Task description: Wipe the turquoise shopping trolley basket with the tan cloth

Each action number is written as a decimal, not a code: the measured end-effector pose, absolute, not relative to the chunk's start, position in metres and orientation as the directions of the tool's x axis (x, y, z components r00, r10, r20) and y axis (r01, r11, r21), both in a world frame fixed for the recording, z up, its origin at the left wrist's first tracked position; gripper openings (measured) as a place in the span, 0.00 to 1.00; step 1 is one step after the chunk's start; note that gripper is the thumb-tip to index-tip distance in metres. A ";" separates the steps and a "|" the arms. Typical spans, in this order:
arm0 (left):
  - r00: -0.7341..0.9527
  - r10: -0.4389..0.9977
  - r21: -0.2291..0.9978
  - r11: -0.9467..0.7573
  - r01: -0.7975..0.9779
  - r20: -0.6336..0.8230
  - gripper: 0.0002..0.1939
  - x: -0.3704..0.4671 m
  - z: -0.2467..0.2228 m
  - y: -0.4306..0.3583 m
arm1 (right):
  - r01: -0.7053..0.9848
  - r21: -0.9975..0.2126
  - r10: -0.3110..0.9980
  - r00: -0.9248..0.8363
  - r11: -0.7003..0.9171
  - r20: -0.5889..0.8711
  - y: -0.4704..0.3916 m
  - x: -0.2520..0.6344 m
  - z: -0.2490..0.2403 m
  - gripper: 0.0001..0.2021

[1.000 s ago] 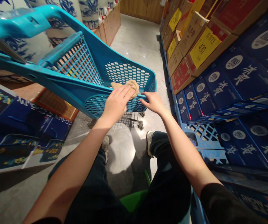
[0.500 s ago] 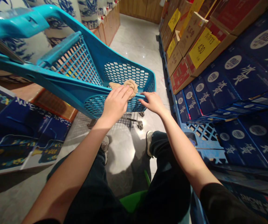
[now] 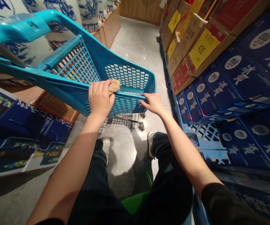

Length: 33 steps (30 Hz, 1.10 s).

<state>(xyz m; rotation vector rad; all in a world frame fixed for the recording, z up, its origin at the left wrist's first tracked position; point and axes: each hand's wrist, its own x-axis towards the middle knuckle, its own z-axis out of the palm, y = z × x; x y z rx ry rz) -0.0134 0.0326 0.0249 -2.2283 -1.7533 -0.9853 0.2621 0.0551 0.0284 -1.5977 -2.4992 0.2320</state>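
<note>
A blue plastic shopping cart (image 3: 125, 61) stands in front of me, its handle toward the upper left. My left hand (image 3: 101, 98) is closed over a tan cloth (image 3: 114, 86) and presses it on the cart's near top rim. Part of the cloth sticks out past the fingers; the rest lies hidden under the palm. Farther right along the same rim, my right hand (image 3: 154, 102) grips the edge near the cart's front corner, fingers over the top and thumb on the near side.
Blue drink cartons (image 3: 210, 90) and brown boxes (image 3: 183, 43) with yellow price signs are stacked on pallets at right. Large blue-and-white jars (image 3: 89, 14) line the upper left. Blue gift boxes (image 3: 31, 131) stand at left. A green seat (image 3: 135, 201) shows between my legs.
My left hand has slid left along the cart's rim, taking the cloth with it. The right hand keeps its grip at the same spot, and the cart has barely shifted.
</note>
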 end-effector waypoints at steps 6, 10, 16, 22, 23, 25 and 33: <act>0.230 0.826 0.267 -0.410 0.872 0.515 0.25 0.003 0.015 0.031 | 0.883 -0.215 0.908 -0.415 0.418 0.062 0.055 0.262 0.028 0.21; 0.209 0.830 0.276 -0.393 0.877 0.517 0.26 0.008 0.018 0.031 | 0.881 -0.210 0.905 -0.419 0.423 0.065 0.056 0.263 0.026 0.21; 0.165 0.807 0.305 -0.393 0.868 0.568 0.32 -0.007 0.023 0.032 | 0.889 -0.198 0.910 -0.410 0.414 0.060 0.056 0.263 0.027 0.20; 0.357 0.805 0.285 -0.523 0.803 0.473 0.37 0.001 0.018 0.028 | 0.887 -0.210 0.911 -0.407 0.410 0.063 0.055 0.261 0.029 0.20; 0.404 0.791 0.273 -0.559 0.783 0.461 0.36 0.006 0.018 0.026 | 0.888 -0.210 0.912 -0.406 0.410 0.061 0.054 0.260 0.029 0.20; 0.467 0.762 0.254 -0.609 0.751 0.448 0.36 0.014 0.018 0.023 | 0.887 -0.215 0.911 -0.408 0.410 0.056 0.053 0.260 0.030 0.20; 0.251 0.831 0.285 -0.429 0.857 0.496 0.38 -0.011 0.024 0.033 | 0.889 -0.215 0.914 -0.403 0.403 0.049 0.053 0.260 0.032 0.20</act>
